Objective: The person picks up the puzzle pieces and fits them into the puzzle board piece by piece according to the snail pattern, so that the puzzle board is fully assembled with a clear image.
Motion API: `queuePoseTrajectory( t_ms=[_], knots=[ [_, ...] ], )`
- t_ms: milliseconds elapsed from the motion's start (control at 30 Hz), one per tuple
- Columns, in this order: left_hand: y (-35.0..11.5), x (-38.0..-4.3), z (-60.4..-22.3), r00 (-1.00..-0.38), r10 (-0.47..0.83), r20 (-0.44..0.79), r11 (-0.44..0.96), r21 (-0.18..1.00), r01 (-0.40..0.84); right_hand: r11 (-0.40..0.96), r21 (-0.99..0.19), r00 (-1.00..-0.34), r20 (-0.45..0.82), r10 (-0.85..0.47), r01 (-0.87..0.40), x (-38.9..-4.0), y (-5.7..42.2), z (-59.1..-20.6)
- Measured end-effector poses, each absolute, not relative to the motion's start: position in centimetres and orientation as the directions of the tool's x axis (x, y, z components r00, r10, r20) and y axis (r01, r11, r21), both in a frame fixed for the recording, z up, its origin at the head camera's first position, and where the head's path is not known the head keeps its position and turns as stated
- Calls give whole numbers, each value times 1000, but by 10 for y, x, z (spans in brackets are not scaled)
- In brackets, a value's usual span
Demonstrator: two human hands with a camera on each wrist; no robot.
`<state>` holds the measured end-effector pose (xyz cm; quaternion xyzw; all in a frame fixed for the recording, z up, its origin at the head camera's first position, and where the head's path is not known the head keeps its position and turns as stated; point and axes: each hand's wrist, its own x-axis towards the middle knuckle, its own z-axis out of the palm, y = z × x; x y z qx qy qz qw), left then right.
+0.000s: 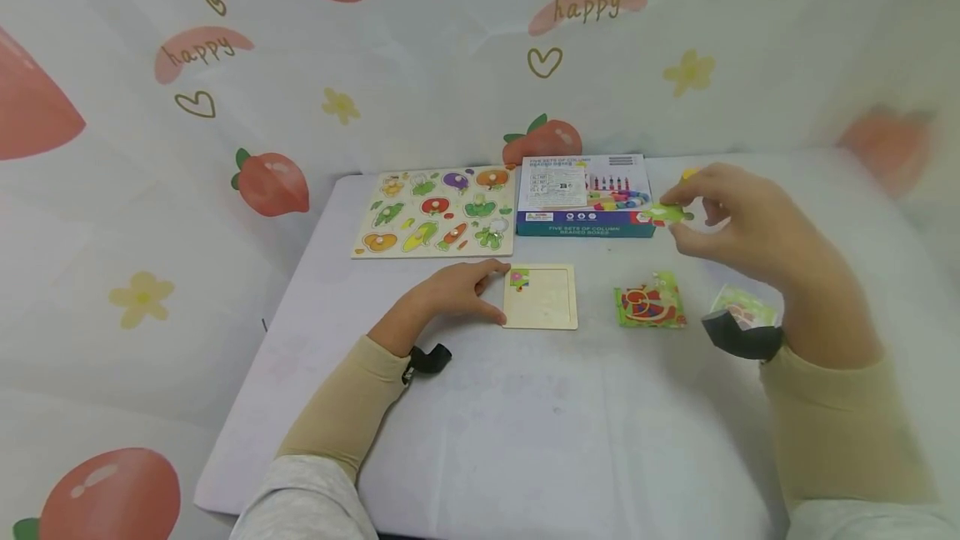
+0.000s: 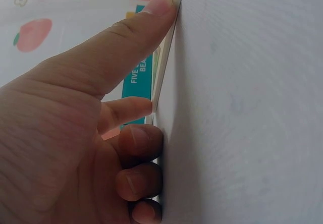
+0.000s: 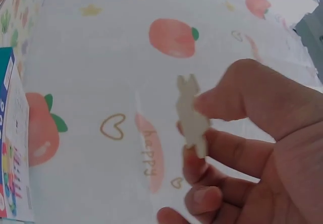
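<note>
My right hand is raised above the table's right side and pinches a green jigsaw puzzle piece between thumb and fingers. The right wrist view catches the pale back of this puzzle piece. A small square wooden puzzle tray lies flat, with one coloured piece in its upper left corner. The left hand holds the tray by its left side, index finger at the top corner and thumb at the bottom one. In the left wrist view the thumb presses the tray's edge.
Behind the tray lie a wooden vegetable peg board and a boxed bead set. Several colourful puzzle pieces form a pile right of the tray. A clear packet lies partly behind the right wrist strap.
</note>
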<state>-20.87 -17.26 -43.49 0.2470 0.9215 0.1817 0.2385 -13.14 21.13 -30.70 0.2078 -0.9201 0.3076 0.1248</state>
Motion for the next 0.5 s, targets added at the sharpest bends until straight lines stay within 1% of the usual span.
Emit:
queuePoseTrajectory(
  t_ms=[100,167,300,500],
  knots=[
    [-173,-209,-435,-765,541,-350,813,451,369,677,-511,-831,471,-296,-530,-130,204,-306],
    [-172,-209,-435,-764,540,-353,814,451,367,660,-513,-815,503,-286,-549,-130,199,-306],
    [-171,-208,-433,-765,534,-359,818,448,361,637,-525,-804,524,-281,-565,-129,188,-304],
    [-171,-207,-432,-766,532,-360,819,447,359,608,-547,-802,522,-290,-575,-132,172,-306]
  ],
)
